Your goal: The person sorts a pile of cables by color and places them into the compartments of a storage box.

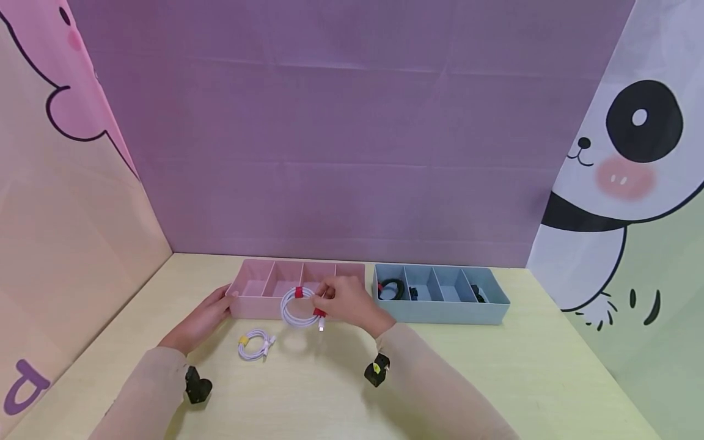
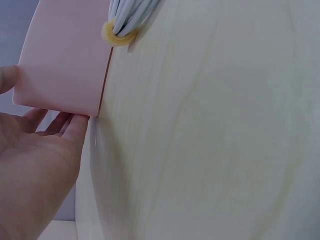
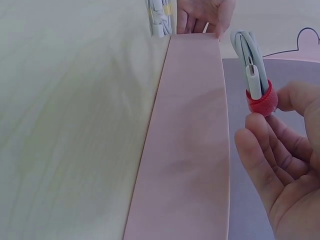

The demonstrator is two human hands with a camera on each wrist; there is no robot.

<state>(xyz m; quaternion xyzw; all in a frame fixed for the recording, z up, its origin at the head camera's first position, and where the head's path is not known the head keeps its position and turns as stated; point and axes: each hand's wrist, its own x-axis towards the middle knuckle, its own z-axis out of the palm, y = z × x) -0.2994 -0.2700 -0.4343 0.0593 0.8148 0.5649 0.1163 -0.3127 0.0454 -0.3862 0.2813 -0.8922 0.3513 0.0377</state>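
My right hand (image 1: 349,300) pinches a coiled white cable (image 1: 297,319) by one of its red straps (image 3: 262,100), holding it up in front of the pink divided box (image 1: 255,307). One white connector (image 3: 253,82) sticks out along the coil. At the box's left end, my left hand (image 1: 205,315) grips the corner; in the left wrist view its thumb (image 2: 7,78) is at the rim and its fingers lie against the end wall. A second coiled white cable (image 1: 254,353), with a yellow strap, lies on the table before the box.
A blue divided box (image 1: 451,313) stands to the right of the pink one, with a coiled black cable (image 1: 399,288) in its left compartment and small black items in others. A purple backdrop (image 1: 352,153) rises behind, with printed panels on both sides.
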